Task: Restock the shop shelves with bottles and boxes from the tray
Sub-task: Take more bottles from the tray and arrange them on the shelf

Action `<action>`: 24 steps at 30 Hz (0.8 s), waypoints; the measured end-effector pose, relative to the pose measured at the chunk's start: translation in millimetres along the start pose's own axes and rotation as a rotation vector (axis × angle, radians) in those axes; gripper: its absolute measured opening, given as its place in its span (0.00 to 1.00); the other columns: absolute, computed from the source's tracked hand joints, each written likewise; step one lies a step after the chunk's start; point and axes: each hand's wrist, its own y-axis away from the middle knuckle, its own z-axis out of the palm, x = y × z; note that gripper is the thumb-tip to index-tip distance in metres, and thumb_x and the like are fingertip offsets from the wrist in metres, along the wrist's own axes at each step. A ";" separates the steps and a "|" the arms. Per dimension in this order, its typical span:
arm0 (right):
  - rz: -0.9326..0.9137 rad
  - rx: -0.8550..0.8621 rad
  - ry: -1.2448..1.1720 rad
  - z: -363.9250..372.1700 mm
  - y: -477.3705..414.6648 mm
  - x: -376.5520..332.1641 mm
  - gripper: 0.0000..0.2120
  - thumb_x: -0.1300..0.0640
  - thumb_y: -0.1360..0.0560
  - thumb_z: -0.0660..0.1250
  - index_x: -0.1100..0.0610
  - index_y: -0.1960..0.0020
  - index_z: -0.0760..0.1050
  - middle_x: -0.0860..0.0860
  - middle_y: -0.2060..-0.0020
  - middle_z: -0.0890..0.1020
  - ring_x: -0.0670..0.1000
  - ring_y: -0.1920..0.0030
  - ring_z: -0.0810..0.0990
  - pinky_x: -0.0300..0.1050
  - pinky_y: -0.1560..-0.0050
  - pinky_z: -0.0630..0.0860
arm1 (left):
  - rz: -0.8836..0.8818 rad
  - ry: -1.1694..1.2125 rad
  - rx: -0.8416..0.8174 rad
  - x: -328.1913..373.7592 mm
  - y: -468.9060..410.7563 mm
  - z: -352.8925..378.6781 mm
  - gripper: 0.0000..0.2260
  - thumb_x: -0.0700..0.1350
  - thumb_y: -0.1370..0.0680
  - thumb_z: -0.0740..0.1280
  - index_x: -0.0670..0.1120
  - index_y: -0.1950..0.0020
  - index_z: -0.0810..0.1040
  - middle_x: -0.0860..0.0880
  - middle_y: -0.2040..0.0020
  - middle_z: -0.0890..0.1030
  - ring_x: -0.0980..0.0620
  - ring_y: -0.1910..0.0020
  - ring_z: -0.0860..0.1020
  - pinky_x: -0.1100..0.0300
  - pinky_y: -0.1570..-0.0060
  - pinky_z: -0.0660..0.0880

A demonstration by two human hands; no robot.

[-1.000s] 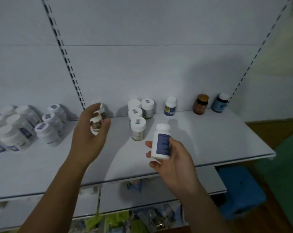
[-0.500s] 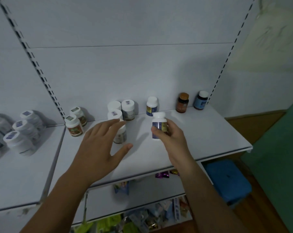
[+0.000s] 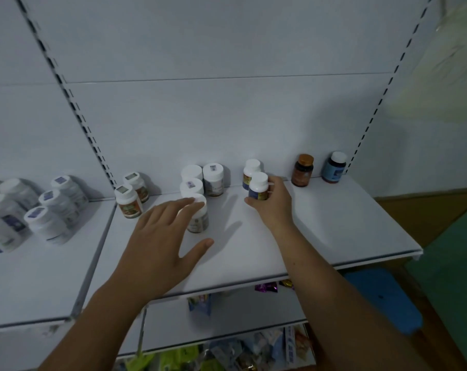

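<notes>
My right hand [image 3: 273,203] is shut on a white bottle with a blue label [image 3: 258,186], holding it upright low over the white shelf [image 3: 320,226], just in front of a matching bottle [image 3: 251,170] by the back wall. My left hand [image 3: 162,239] hovers open, fingers spread, over the shelf front and partly hides a white-capped bottle [image 3: 200,218]. Behind that stand three more white-capped bottles [image 3: 213,178]. Two bottles with red-brown labels [image 3: 127,200] stand at the shelf's left end. The tray is out of view.
A brown bottle [image 3: 302,170] and a blue bottle [image 3: 334,171] stand at the back right. Several white bottles [image 3: 50,207] fill the neighbouring shelf on the left. Packets lie on lower shelves [image 3: 227,328]. A blue stool [image 3: 382,298] stands on the floor at right.
My right hand has carried the blue-label bottle from near the shelf's front edge back towards the wall, beside the matching bottle. My left hand let go of the red-brown bottle and drew back, open.
</notes>
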 end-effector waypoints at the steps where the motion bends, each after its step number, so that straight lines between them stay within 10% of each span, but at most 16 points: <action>1: -0.001 0.005 -0.004 1.1 -2.7 0.9 0.35 0.60 0.37 0.86 0.54 0.34 0.75 0.50 0.43 0.84 0.52 0.44 0.83 0.45 0.45 0.78 | -0.002 -0.001 -0.002 0.2 -0.3 -0.1 0.32 0.69 0.20 0.60 0.54 0.21 0.67 0.54 0.24 0.72 0.49 0.26 0.71 0.46 0.28 0.70; 12: 0.025 -0.050 0.023 -6.3 3.5 -2.2 0.47 0.51 0.37 0.86 0.51 0.24 0.67 0.52 0.33 0.77 0.53 0.34 0.78 0.54 0.34 0.77 | -0.024 -0.008 -0.017 -1.7 6.2 1.4 0.35 0.70 0.20 0.59 0.55 0.17 0.61 0.54 0.21 0.70 0.51 0.24 0.69 0.47 0.24 0.66; 24: -0.611 -0.454 0.518 -6.3 132.6 -78.8 0.37 0.27 0.24 0.62 0.46 0.22 0.63 0.47 0.30 0.72 0.51 0.32 0.71 0.54 0.33 0.70 | -0.251 -0.074 -0.048 -31.2 52.6 -18.7 0.38 0.74 0.21 0.55 0.55 0.16 0.58 0.53 0.18 0.64 0.50 0.20 0.65 0.44 0.24 0.67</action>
